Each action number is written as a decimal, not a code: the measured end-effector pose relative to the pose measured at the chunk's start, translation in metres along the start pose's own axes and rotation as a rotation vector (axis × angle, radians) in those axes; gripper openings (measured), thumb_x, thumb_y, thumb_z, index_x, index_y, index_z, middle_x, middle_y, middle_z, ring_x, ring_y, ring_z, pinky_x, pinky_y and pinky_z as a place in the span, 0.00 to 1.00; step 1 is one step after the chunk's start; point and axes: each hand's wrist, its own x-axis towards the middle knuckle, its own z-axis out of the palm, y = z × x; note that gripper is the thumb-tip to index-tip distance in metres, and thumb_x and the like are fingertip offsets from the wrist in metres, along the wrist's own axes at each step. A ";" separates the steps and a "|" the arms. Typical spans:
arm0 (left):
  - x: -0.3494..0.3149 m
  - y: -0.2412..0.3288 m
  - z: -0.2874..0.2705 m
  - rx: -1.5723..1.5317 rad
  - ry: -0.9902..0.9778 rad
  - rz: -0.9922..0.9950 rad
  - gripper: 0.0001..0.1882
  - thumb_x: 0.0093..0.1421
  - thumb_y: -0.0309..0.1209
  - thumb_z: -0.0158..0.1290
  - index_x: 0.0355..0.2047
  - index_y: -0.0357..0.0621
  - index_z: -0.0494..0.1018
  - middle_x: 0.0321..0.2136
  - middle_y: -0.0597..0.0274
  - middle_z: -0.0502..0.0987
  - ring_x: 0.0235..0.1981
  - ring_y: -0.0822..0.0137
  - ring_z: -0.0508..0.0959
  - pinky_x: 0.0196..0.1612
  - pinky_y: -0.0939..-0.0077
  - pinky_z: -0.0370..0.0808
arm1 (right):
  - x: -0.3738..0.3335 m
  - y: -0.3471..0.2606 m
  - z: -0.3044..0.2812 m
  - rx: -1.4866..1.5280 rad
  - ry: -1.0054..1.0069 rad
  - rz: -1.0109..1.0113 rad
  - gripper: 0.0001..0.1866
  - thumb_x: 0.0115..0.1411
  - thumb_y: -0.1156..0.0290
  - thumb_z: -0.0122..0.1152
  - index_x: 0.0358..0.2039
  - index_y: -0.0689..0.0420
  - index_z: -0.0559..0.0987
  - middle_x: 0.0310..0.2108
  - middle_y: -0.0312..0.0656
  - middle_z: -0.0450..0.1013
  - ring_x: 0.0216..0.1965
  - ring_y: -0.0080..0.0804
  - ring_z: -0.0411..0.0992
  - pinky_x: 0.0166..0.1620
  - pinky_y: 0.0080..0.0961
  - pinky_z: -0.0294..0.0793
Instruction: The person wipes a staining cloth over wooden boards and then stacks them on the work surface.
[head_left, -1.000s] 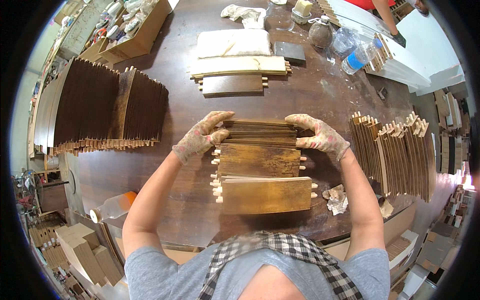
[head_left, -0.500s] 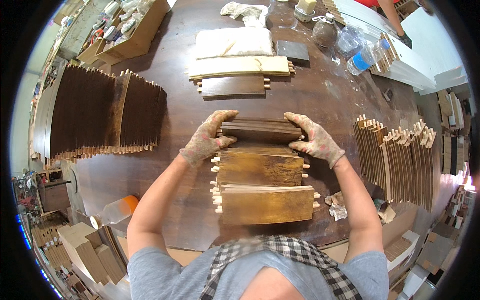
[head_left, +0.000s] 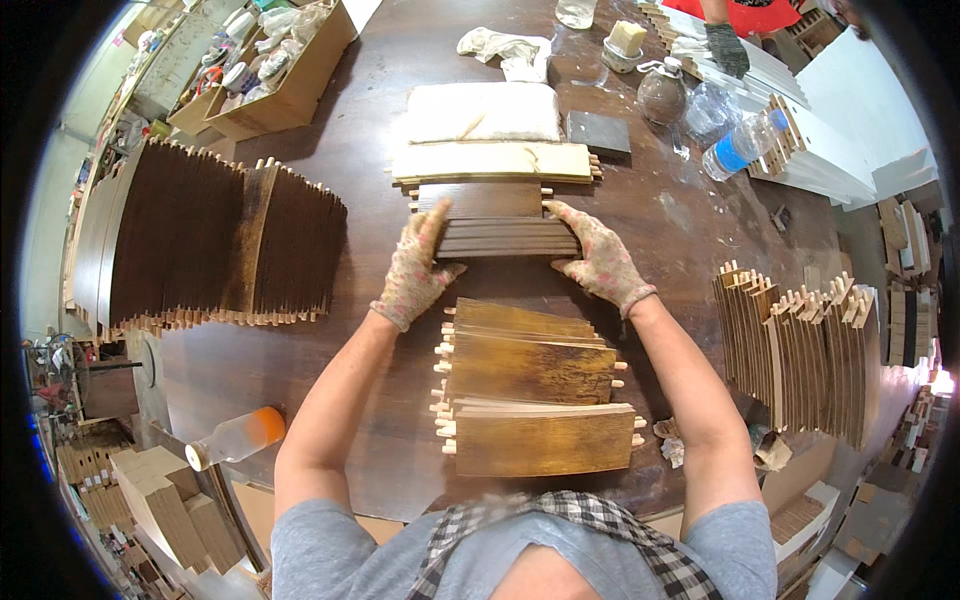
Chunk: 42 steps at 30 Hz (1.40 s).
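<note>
A small stack of dark brown wooden slats [head_left: 507,238] is held between my two gloved hands. My left hand [head_left: 412,268] grips its left end, the fingers slightly blurred. My right hand [head_left: 603,262] closes on the right end, thumb at the near side. Just beyond the stack lies a single dark slat with dowel pins [head_left: 480,198], partly covered by it. Nearer my body, a fanned row of yellow-brown slats [head_left: 535,368] rests on the table, with light dowel pins at both ends.
Tall rows of dark slats [head_left: 200,235] stand at left, others [head_left: 795,345] at right. Beyond are a pale yellow board [head_left: 490,162], a white cloth pad [head_left: 485,112] and a grey block [head_left: 598,132]. Bottles [head_left: 740,148] stand far right, where another person's gloved hand [head_left: 727,48] shows.
Both hands have carried the dark stack away from the yellow-brown slats, to the near side of the single dark slat. The other person's gloved hand has shifted at the far right.
</note>
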 end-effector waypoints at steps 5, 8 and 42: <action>0.010 -0.005 -0.004 0.228 0.098 -0.089 0.57 0.37 0.30 0.74 0.67 0.51 0.56 0.60 0.44 0.61 0.61 0.47 0.61 0.63 0.57 0.64 | 0.007 0.006 0.000 0.024 0.020 0.049 0.46 0.44 0.78 0.74 0.65 0.57 0.64 0.62 0.48 0.63 0.63 0.43 0.62 0.65 0.33 0.62; 0.012 -0.021 -0.003 0.197 0.018 -0.154 0.57 0.38 0.34 0.74 0.67 0.48 0.56 0.62 0.42 0.59 0.63 0.45 0.58 0.65 0.56 0.61 | 0.013 0.003 0.002 0.135 -0.007 0.142 0.47 0.45 0.77 0.74 0.65 0.58 0.62 0.61 0.48 0.64 0.63 0.42 0.63 0.66 0.34 0.61; 0.166 -0.072 -0.017 0.035 0.087 -0.257 0.38 0.64 0.44 0.55 0.69 0.43 0.54 0.67 0.46 0.57 0.68 0.55 0.59 0.68 0.66 0.58 | 0.019 0.003 0.011 -0.230 0.108 -0.081 0.44 0.39 0.69 0.79 0.60 0.53 0.70 0.50 0.44 0.66 0.53 0.44 0.66 0.56 0.37 0.70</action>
